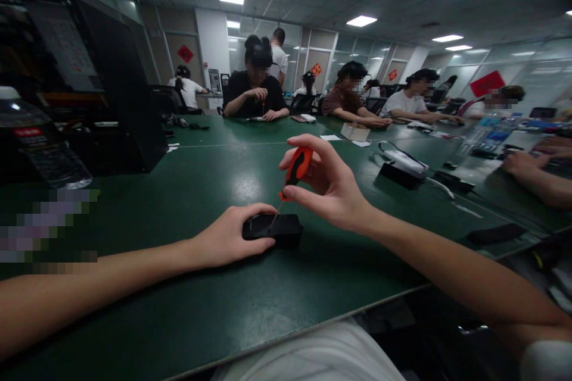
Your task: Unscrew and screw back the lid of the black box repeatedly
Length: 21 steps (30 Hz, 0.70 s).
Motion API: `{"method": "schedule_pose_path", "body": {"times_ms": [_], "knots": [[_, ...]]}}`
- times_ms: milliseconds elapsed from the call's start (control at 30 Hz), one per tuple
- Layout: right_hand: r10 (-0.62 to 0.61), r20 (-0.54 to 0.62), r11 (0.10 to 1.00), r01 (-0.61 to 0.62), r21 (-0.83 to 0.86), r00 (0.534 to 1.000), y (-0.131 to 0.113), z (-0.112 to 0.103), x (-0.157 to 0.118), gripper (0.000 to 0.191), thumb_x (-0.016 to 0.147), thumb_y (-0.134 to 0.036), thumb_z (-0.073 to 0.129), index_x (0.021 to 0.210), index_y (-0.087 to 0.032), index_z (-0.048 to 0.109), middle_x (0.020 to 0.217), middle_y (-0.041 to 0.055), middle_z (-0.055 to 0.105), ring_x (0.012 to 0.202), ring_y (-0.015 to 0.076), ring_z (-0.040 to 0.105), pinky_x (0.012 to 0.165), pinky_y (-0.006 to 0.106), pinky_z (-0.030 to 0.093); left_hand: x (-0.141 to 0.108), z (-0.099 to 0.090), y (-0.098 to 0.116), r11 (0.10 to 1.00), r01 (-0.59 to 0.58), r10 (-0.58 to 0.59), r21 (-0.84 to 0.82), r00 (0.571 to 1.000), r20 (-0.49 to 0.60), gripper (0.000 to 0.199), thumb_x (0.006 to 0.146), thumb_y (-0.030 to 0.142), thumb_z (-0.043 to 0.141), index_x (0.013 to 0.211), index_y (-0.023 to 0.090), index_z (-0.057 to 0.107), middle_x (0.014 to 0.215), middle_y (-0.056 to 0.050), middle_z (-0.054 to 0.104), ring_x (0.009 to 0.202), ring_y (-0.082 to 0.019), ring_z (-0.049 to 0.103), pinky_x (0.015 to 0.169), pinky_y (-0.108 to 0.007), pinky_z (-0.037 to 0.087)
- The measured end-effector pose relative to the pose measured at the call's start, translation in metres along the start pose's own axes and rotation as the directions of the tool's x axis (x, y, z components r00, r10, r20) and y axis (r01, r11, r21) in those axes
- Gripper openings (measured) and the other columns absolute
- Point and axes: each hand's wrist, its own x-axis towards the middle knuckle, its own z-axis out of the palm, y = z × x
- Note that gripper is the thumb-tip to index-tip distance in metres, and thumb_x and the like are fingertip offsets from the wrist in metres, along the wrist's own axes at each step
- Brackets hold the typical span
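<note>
A small black box-shaped device [288, 232] rests on the green table [214, 309] in front of me. My left hand [232, 235] grips its left end, thumb on the near side and fingers on the far side. In my right hand [333, 184] is a screwdriver with an orange and black handle [298, 165], held between thumb and fingers. Its thin shaft slants down to the left, and the tip meets the top of the device beside my left fingers. What lies under the tip is too small to make out.
A black cabinet-like case [120, 89] and a clear plastic bottle [53, 149] stand at the left. Right of me lie a white device with cables [404, 161], a black box [397, 177] and a dark pouch-like item [498, 233]. Several people sit across the table; a co-worker's hands [527, 164] are at far right.
</note>
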Motion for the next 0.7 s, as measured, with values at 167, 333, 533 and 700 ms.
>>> {"method": "schedule_pose_path", "body": {"times_ms": [167,333,533,700], "knots": [[0.018,0.062,0.999,-0.021,0.043,0.998,0.0019,-0.0009,-0.0003,0.057,0.093,-0.026,0.066,0.141,-0.033,0.038,0.123,0.0053,0.056,0.098,0.0154,0.065,0.091,0.036,0.058,0.0002,-0.0001,-0.0002,1.000,0.002,-0.002,0.005,1.000,-0.002,0.050,0.084,0.036,0.073,0.129,0.018,0.063,0.119,-0.008,0.074,0.100,-0.025,0.071,0.090,-0.036,0.055],[-0.023,-0.022,0.999,0.022,-0.035,0.999,-0.0004,-0.0001,0.0013,0.055,0.088,-0.025,0.073,0.136,-0.030,0.046,0.115,0.0047,0.059,0.103,0.0171,0.062,0.092,0.034,0.058,-0.0005,-0.0003,0.0002,1.000,0.003,-0.003,0.007,1.000,0.000,0.048,0.084,0.036,0.073,0.128,0.019,0.063,0.115,-0.006,0.074,0.095,-0.024,0.071,0.085,-0.034,0.054],[-0.006,-0.016,1.000,0.006,0.026,1.000,-0.0023,0.0009,0.0008,0.048,0.093,-0.020,0.063,0.137,-0.028,0.046,0.120,0.0058,0.059,0.097,0.0139,0.065,0.088,0.032,0.060,-0.0001,-0.0002,-0.0016,1.000,0.003,-0.003,0.000,1.000,0.008,0.046,0.085,0.034,0.073,0.128,0.020,0.063,0.112,-0.005,0.074,0.094,-0.023,0.070,0.084,-0.032,0.052],[-0.079,-0.059,0.996,0.076,-0.055,0.995,-0.0003,-0.0021,0.0010,0.041,0.089,-0.021,0.071,0.126,-0.026,0.055,0.116,0.0060,0.065,0.100,0.0166,0.066,0.088,0.033,0.060,-0.0010,-0.0007,-0.0014,1.000,0.015,-0.015,-0.010,1.000,0.009,0.047,0.084,0.033,0.073,0.128,0.020,0.063,0.116,-0.005,0.073,0.097,-0.023,0.070,0.086,-0.033,0.052]]}}
